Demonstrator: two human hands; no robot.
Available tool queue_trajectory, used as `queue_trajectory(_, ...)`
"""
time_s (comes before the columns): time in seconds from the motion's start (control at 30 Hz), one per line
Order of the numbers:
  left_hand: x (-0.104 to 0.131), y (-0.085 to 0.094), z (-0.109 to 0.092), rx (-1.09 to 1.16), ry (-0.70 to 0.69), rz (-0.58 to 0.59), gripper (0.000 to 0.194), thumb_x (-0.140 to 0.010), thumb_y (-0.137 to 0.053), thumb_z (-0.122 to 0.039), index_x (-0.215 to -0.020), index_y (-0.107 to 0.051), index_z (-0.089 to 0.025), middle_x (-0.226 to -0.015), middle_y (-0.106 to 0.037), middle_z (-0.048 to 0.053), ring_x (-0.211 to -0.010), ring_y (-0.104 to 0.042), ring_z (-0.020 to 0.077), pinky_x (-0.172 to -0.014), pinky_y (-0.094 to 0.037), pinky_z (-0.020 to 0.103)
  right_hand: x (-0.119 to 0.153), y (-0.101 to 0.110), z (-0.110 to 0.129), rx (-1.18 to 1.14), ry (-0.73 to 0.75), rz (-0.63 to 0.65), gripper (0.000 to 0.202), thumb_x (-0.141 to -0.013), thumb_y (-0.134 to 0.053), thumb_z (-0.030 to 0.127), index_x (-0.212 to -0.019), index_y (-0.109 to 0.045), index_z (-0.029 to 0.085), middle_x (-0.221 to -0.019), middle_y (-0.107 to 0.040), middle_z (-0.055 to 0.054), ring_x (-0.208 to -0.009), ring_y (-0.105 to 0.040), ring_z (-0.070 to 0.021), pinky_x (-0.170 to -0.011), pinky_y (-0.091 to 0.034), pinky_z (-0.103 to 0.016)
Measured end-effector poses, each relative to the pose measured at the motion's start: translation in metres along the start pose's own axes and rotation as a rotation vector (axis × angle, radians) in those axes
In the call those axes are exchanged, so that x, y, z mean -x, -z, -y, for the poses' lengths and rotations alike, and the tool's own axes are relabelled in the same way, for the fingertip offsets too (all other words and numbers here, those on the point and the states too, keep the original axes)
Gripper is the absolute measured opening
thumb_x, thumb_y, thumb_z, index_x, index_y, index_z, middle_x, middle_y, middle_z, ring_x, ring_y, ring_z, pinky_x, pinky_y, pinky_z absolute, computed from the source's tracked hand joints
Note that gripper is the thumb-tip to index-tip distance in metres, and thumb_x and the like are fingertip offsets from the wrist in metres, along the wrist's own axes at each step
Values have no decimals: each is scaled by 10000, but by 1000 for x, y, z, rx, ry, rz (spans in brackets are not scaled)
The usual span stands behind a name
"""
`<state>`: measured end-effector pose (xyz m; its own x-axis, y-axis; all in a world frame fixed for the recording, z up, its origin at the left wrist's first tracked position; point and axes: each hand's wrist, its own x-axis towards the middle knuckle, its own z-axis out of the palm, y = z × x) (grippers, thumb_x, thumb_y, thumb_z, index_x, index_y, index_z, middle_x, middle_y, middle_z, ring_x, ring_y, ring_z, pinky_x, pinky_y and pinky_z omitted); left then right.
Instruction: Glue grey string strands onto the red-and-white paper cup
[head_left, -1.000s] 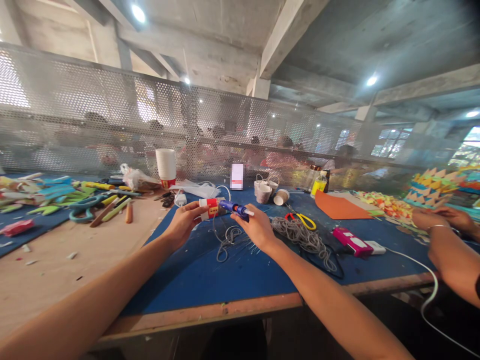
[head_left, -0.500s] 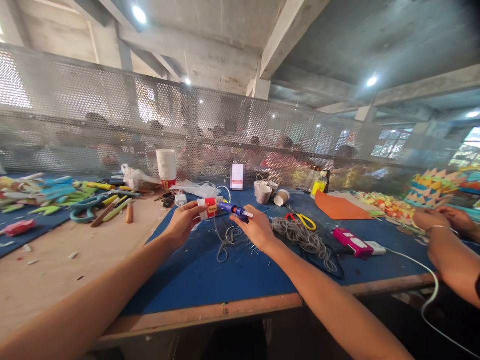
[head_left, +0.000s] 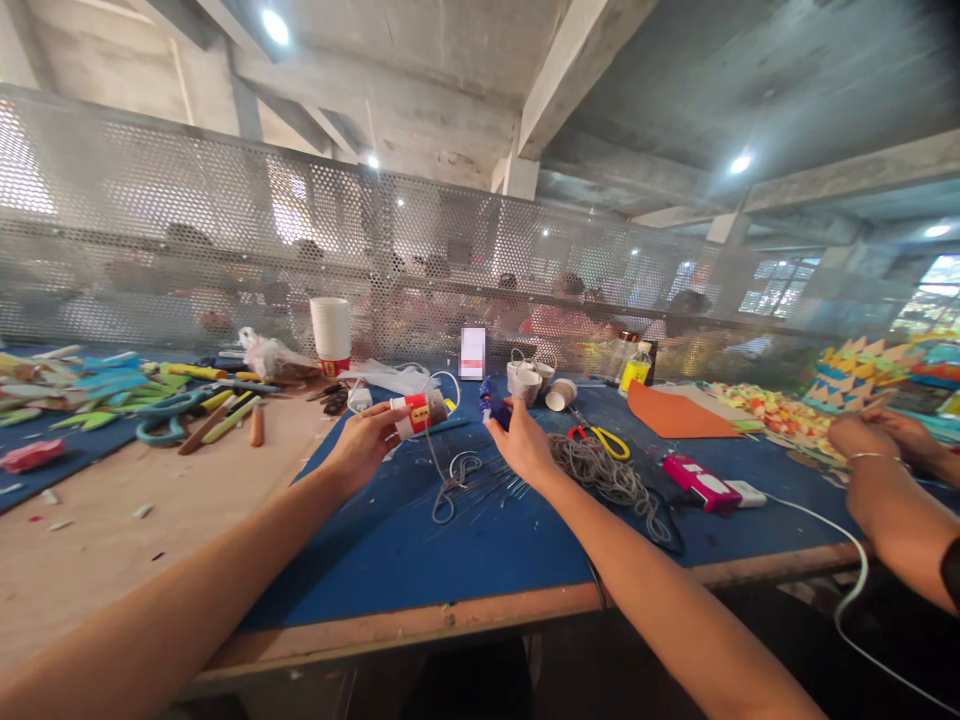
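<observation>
My left hand (head_left: 365, 440) is closed around a red-and-white paper cup (head_left: 411, 412), tipped on its side. Grey cord is wound around the cup's right end, and a strand hangs from it to a loose loop (head_left: 448, 492) on the blue mat. In my right hand (head_left: 525, 440) is a blue hot glue gun (head_left: 491, 402), apart from the cup and seen nearly end-on, its body partly hidden by my fingers. A tangled heap of grey cord (head_left: 611, 475) lies right of this hand, beside yellow-handled scissors (head_left: 611, 442).
Stacked paper cups (head_left: 331, 335) and a phone (head_left: 472, 353) stand at the back, near cord-covered cups (head_left: 525, 380). Craft knives and teal scissors (head_left: 161, 425) lie left. Orange paper (head_left: 679, 412) and a magenta device (head_left: 701, 484) lie right, near a co-worker's hands (head_left: 885, 440).
The glue gun has moved right, away from the cup, and turned from pointing at it to nearly end-on. The cup's cord-wound end now shows. My left hand has shifted little.
</observation>
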<state>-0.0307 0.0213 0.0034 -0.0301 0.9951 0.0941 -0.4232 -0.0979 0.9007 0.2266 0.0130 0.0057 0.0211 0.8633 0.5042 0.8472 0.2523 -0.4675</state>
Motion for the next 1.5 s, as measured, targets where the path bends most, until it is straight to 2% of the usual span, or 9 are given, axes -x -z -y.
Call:
queue_trajectory(0.2,-1,-1,1,-8,-20,30,184,-699,-858,-194,-861,-778,-161,-915,-825,98,-786,-760,216,-672,-576,279,-9,-15,-22,167,-20,113,420,-957,-602,210,-1364,-545,119,-1393,-652,-191,-1283,-627,-297,-1028,-479,-379)
queue_trajectory(0.5,5,-7,-1,-25,-34,96,275,-655,-889,-184,-915,-806,-143,-987,-833,126,-862,-773,242,-716,-578,287,-10,-23,-28,317,-31,215,403,-997,-579,240,-1394,-559,175,-1382,-634,-175,-1286,-591,-321,-998,-478,-432)
queue_trajectory(0.7,4,-7,1,-14,-35,108,241,-686,-887,-196,-914,-820,-163,-1002,-836,114,-864,-773,244,-728,-588,298,-6,-11,-17,307,32,100,299,-984,-636,298,-1269,-680,219,-1324,-629,-161,-1266,-567,-328,-1016,-449,-457)
queue_trajectory(0.8,5,-7,1,-5,-28,111,246,-688,-892,-187,-922,-823,-155,-976,-836,105,-819,-764,220,-731,-591,291,-2,-5,-2,82,128,49,197,-1028,-579,278,-1152,-716,208,-1215,-692,-121,-1184,-632,-257,-1010,-471,-390)
queue_trajectory(0.9,6,-9,1,12,-34,113,203,-686,-905,-183,-866,-814,-167,-942,-835,87,-795,-757,209,-728,-587,287,5,-8,14,-305,138,237,214,-1050,-561,343,-1007,-711,195,-1008,-768,-69,-982,-725,-203,-921,-527,-328)
queue_trajectory(1.0,8,-11,0,0,-58,111,197,-680,-918,-189,-841,-806,-170,-948,-834,85,-824,-759,222,-740,-582,295,15,-15,26,-673,111,459,240,-1019,-621,423,-1075,-683,198,-1084,-797,-74,-1037,-754,-198,-933,-550,-311)
queue_trajectory(1.17,9,-11,1,-38,-77,134,279,-694,-917,-238,-938,-824,-140,-1016,-833,115,-876,-761,231,-804,-579,304,23,-16,33,-861,102,667,325,-906,-765,368,-1153,-674,177,-991,-802,-59,-968,-767,-201,-890,-571,-309)
queue_trajectory(1.3,11,-12,2,-74,-77,133,282,-694,-925,-253,-937,-826,-151,-1008,-834,102,-887,-766,230,-820,-576,301,20,-9,32,-829,137,552,164,-934,-709,346,-958,-708,184,-751,-740,11,-748,-727,-161,-790,-547,-274)
queue_trajectory(1.5,19,-20,-3,-129,-63,160,332,-686,-930,-296,-954,-824,-130,-1009,-836,126,-904,-778,249,-890,-576,337,17,1,31,-611,196,235,231,-1001,-627,405,-901,-713,216,-643,-652,38,-632,-653,-146,-685,-482,-246)
